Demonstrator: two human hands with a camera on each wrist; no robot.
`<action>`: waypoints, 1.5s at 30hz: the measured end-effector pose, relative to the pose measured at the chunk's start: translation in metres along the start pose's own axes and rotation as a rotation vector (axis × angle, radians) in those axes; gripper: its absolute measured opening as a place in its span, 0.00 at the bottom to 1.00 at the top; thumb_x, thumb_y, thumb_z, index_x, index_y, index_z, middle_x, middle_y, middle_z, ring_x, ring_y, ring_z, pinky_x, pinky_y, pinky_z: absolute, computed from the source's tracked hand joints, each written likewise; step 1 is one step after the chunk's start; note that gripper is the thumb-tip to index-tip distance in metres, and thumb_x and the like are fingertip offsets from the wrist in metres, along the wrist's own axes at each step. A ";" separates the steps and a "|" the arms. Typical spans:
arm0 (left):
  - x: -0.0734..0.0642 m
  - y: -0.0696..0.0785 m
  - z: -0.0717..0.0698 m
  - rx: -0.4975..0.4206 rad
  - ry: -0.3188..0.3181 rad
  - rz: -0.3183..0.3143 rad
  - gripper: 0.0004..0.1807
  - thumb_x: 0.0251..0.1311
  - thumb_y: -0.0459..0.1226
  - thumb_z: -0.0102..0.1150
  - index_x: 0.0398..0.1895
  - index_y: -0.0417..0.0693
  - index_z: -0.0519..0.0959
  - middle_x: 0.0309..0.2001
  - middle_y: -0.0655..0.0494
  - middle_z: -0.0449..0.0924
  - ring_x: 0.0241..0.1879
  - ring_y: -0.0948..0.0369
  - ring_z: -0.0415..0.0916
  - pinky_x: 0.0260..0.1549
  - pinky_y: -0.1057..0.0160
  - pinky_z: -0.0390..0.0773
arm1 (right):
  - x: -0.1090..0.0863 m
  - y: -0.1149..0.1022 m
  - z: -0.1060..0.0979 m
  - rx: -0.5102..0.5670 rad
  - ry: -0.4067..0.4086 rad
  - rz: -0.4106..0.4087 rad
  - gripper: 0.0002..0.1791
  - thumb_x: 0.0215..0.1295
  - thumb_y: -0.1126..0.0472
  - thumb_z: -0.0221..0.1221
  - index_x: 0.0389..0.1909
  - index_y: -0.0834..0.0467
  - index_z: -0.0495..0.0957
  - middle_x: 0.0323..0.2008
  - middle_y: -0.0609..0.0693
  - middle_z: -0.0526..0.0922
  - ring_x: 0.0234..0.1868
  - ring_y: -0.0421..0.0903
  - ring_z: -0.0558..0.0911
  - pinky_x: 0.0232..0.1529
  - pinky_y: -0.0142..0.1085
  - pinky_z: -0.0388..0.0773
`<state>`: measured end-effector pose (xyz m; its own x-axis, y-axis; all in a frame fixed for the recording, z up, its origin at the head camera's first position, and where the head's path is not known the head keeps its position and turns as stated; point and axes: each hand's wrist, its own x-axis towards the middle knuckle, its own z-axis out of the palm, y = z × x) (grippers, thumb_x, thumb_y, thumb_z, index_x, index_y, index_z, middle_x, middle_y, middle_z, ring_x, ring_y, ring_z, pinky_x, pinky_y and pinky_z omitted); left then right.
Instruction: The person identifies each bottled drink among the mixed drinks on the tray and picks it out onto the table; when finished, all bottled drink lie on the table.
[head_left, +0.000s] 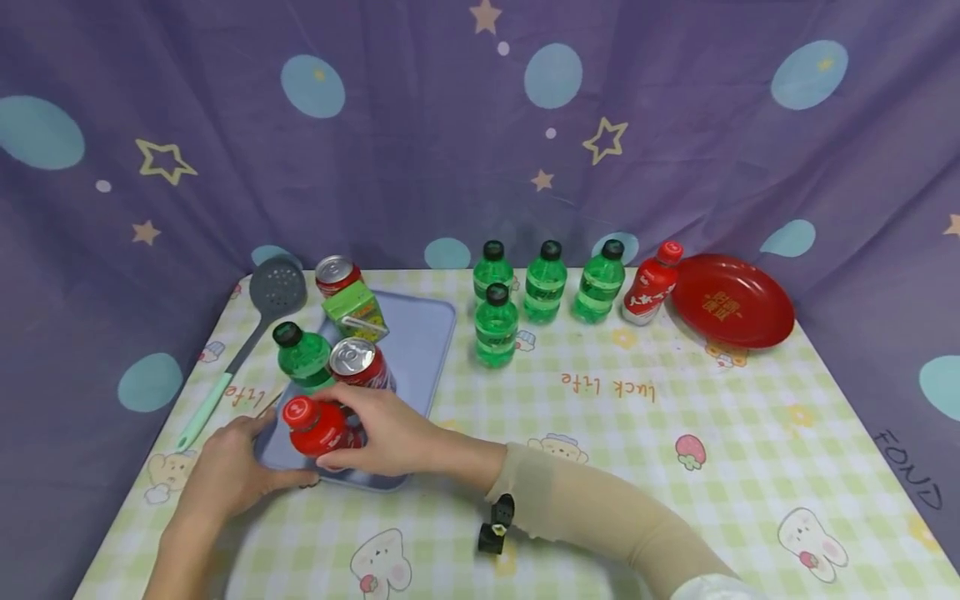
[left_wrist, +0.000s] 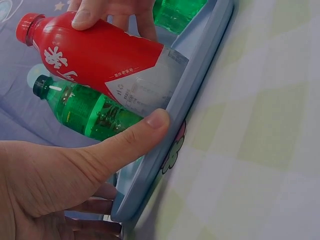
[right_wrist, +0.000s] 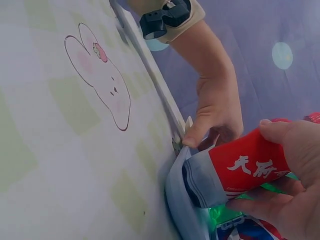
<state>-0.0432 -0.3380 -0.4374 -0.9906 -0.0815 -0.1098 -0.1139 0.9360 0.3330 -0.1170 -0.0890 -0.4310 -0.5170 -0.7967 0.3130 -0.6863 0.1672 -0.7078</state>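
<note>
Head view: rear can (head_left: 334,271) partly hidden behind green carton (head_left: 352,307), its print too small to read, held red bottle (head_left: 318,431) partly covered by right hand (head_left: 390,427).

Red plate (head_left: 765,304) with gold writing, slotted turner (head_left: 277,291) — grey, mint-handled, purple star-patterned curtain (head_left: 420,142), green-checked tablecloth (head_left: 622,433)
</note>
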 end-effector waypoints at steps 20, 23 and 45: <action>0.002 0.002 0.002 0.002 -0.002 -0.015 0.76 0.26 0.68 0.87 0.72 0.22 0.68 0.64 0.16 0.73 0.61 0.23 0.73 0.59 0.26 0.76 | -0.033 -0.008 -0.065 0.150 0.050 0.113 0.38 0.60 0.54 0.79 0.70 0.52 0.75 0.60 0.45 0.86 0.53 0.33 0.86 0.47 0.22 0.86; 0.000 0.000 0.001 -0.006 0.019 0.002 0.76 0.25 0.67 0.88 0.71 0.21 0.68 0.63 0.15 0.73 0.60 0.23 0.73 0.58 0.26 0.76 | -0.042 -0.002 -0.073 0.168 0.085 0.138 0.37 0.58 0.55 0.79 0.68 0.53 0.77 0.60 0.47 0.87 0.53 0.37 0.88 0.46 0.25 0.88; 0.000 -0.001 -0.001 -0.005 0.019 0.017 0.76 0.25 0.66 0.88 0.70 0.20 0.68 0.62 0.14 0.72 0.61 0.21 0.72 0.60 0.26 0.74 | -0.119 0.039 -0.143 0.108 0.302 0.277 0.37 0.55 0.62 0.81 0.66 0.56 0.79 0.58 0.53 0.88 0.52 0.51 0.92 0.46 0.48 0.92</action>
<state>-0.0428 -0.3393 -0.4368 -0.9937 -0.0719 -0.0863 -0.0972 0.9356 0.3395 -0.1554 0.0960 -0.4051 -0.8118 -0.5219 0.2619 -0.4515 0.2766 -0.8483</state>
